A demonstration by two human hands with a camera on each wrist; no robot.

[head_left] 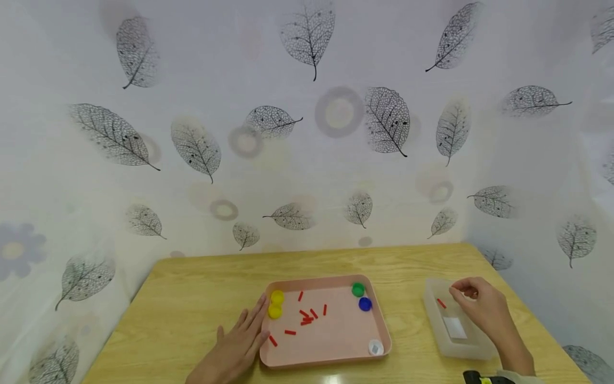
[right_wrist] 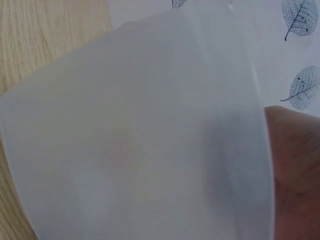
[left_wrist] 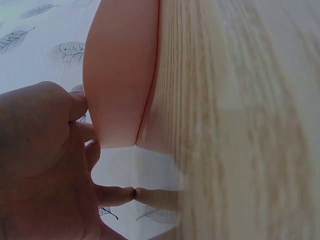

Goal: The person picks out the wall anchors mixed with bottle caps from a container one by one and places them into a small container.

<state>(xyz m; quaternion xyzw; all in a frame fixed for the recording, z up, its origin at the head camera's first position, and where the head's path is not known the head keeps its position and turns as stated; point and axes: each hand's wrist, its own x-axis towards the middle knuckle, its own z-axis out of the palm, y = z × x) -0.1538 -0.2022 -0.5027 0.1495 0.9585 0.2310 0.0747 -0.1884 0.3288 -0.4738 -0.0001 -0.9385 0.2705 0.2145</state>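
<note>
My left hand (head_left: 235,344) lies with its fingers extended against the left side of a pink tray (head_left: 336,358); the left wrist view has this hand (left_wrist: 45,160) beside the tray's outer wall (left_wrist: 120,75). Several short red sticks (head_left: 290,332) are scattered inside the tray. Over a translucent plastic box (head_left: 434,325), my right hand (head_left: 484,306) bends its fingers, thumb and index tips close together. Nothing shows between them, though the grip is partly hidden. A single red stick (head_left: 441,303) is in the box, near those fingertips. The box wall (right_wrist: 125,90) mostly covers the right wrist view.
Yellow caps (head_left: 276,304) sit at the tray's left, a green cap (head_left: 358,289) and a blue cap (head_left: 365,304) at its upper right, and a white round piece (head_left: 376,348) at its lower right. A white rectangle (head_left: 454,327) shows in the box. Leaf-patterned cloth (head_left: 297,170) stands behind the wooden table (head_left: 206,288).
</note>
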